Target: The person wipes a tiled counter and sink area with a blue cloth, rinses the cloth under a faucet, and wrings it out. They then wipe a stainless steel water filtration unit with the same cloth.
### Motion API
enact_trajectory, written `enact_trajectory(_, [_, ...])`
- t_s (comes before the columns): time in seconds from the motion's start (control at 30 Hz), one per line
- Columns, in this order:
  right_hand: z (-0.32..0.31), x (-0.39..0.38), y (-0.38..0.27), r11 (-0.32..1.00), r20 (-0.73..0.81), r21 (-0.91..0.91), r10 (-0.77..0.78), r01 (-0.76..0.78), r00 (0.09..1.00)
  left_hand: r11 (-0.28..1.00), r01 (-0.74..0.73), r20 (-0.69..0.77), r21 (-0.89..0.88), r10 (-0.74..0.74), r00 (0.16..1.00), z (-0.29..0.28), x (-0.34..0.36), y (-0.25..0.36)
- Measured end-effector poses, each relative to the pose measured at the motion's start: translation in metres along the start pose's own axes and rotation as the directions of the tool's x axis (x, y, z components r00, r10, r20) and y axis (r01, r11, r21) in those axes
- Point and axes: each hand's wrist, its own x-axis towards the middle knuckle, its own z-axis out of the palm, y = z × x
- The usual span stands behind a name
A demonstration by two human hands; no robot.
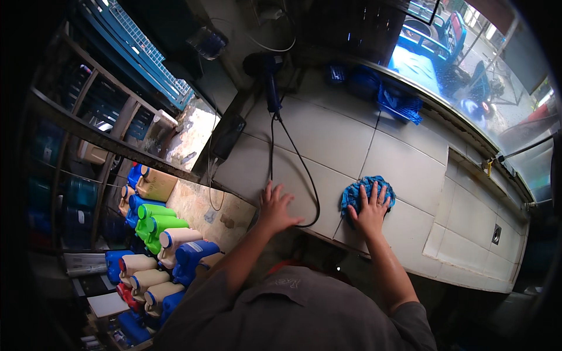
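A crumpled blue patterned cloth (350, 196) lies on the tiled counter (325, 140), right of the middle. My right hand (370, 212) presses down on it, fingers spread and nearly flat over the top. At the counter's near edge, my left hand (276, 209) holds nothing, its fingers apart. Close to that hand runs a looped black cord (308, 169), which hangs from a dark blue heat gun or hair dryer (271, 88) at the back left of the counter.
A tiled basin (477, 225) with a drain (496, 234) is sunk into the right side. Near the window stands a blue basket (398, 105). A dark box-like object (229, 137) sits at the left edge. Several jerrycans (167, 225) crowd the floor below left.
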Motion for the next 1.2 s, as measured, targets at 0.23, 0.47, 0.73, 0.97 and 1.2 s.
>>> enact_trajectory(0.23, [0.040,0.113,-0.034,0.980,-0.057,0.009,-0.199,0.200,0.978,0.939,-0.202,-0.040,-0.280,0.199,0.979,-0.021,-0.020,-0.031])
enact_trajectory(0.47, [0.106,0.275,-0.113,0.957,-0.051,0.177,-0.226,0.232,0.973,0.358,-0.163,-0.275,-0.919,-0.287,0.918,-0.101,0.021,-0.024])
enact_trajectory(0.73, [0.138,0.344,-0.186,0.850,-0.061,0.183,-0.492,0.494,0.869,0.211,-0.258,-0.314,-0.943,-0.302,0.900,-0.166,0.053,-0.026])
enact_trajectory(0.97, [0.185,0.358,-0.221,0.704,-0.253,0.248,-0.616,0.666,0.746,0.216,-0.349,-0.401,-0.912,-0.277,0.873,-0.176,0.064,-0.038])
enact_trajectory(1.2, [0.162,0.302,-0.222,0.593,-0.228,0.228,-0.739,0.772,0.634,0.223,-0.365,-0.411,-0.904,-0.211,0.887,-0.193,0.066,-0.047])
